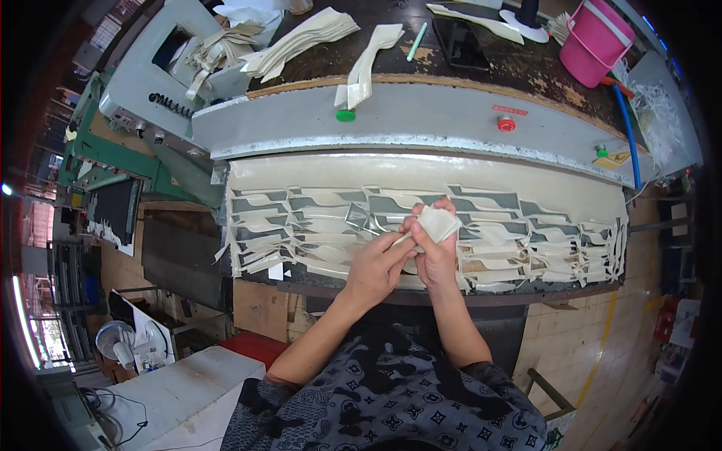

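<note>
Both hands [406,252] pinch a pale, curved, flat cut piece [438,222].

Pink bucket [598,39] is being kept right of the black phone [461,41]; green pen [417,41] left of it, white fan [116,342] far below-left.

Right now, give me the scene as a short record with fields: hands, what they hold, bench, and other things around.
left hand: fingers pinching the lower edge of the stack
right hand: holding a small stack of cut cream pieces
bench: cutting press bed covered by a cream sheet with cut-out shapes
behind: pink bucket, piles of cut pieces, green button, red button
</note>
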`<state>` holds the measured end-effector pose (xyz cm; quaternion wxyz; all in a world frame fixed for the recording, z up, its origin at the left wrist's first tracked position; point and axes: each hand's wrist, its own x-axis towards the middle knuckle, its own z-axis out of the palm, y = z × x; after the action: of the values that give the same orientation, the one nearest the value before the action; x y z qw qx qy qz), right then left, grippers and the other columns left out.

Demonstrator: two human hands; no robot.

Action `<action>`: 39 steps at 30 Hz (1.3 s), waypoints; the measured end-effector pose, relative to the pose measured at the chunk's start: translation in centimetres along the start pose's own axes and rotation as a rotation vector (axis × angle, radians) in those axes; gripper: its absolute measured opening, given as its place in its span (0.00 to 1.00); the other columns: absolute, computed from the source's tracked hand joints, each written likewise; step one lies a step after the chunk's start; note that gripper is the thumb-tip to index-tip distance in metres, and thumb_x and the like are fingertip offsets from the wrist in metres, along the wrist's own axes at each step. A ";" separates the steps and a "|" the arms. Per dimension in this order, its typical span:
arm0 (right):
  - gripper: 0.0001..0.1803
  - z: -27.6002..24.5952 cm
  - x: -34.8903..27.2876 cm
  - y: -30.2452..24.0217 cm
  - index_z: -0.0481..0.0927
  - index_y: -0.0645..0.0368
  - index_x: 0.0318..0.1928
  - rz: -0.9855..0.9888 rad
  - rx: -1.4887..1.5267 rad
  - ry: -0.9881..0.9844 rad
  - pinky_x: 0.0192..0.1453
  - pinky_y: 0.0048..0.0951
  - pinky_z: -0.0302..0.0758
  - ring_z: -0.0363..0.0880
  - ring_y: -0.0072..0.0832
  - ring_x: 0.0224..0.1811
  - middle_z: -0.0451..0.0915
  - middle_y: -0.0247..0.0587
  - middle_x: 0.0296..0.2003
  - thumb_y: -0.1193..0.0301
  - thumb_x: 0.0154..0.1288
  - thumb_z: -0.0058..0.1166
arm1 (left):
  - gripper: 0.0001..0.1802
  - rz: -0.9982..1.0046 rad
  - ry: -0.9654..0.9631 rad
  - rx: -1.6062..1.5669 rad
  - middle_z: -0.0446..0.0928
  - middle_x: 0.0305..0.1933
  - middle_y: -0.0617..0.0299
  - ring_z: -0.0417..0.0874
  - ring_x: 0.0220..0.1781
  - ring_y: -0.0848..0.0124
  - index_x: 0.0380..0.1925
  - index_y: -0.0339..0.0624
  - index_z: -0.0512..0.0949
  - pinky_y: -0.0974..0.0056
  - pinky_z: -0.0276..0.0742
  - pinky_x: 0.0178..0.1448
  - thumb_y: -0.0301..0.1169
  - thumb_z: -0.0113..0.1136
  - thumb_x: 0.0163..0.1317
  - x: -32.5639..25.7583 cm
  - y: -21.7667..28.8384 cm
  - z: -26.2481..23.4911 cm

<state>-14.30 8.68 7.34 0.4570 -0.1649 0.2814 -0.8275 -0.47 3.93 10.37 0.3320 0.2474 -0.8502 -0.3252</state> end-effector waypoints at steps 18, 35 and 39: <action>0.14 2.7 3.7 0.5 0.73 0.55 0.61 0.114 -0.121 0.088 0.52 0.40 0.84 0.84 0.37 0.41 0.84 0.51 0.53 0.67 0.84 0.60 | 0.19 0.187 0.314 0.081 0.87 0.50 0.45 0.89 0.54 0.48 0.54 0.35 0.87 0.52 0.83 0.61 0.29 0.76 0.64 18.8 -2.3 -9.8; 0.24 9.0 13.5 -0.4 0.73 0.56 0.69 0.048 -0.008 0.073 0.52 0.31 0.75 0.75 0.22 0.43 0.80 0.33 0.44 0.63 0.82 0.64 | 0.17 0.224 0.249 0.148 0.90 0.58 0.45 0.93 0.58 0.53 0.53 0.33 0.89 0.54 0.90 0.61 0.14 0.68 0.65 21.0 -9.9 -11.8; 0.45 13.0 15.7 1.9 0.67 0.59 0.78 0.055 -0.053 0.096 0.62 0.36 0.80 0.81 0.29 0.59 0.79 0.39 0.62 0.62 0.69 0.78 | 0.15 0.091 0.340 -0.114 0.89 0.57 0.44 0.93 0.57 0.52 0.51 0.35 0.90 0.56 0.90 0.58 0.14 0.67 0.65 16.8 -7.7 -11.9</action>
<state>-14.45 -9.60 16.70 0.4609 -0.1293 0.3293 -0.8138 -1.32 -16.52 18.34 0.4987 0.2408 -0.7724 -0.3109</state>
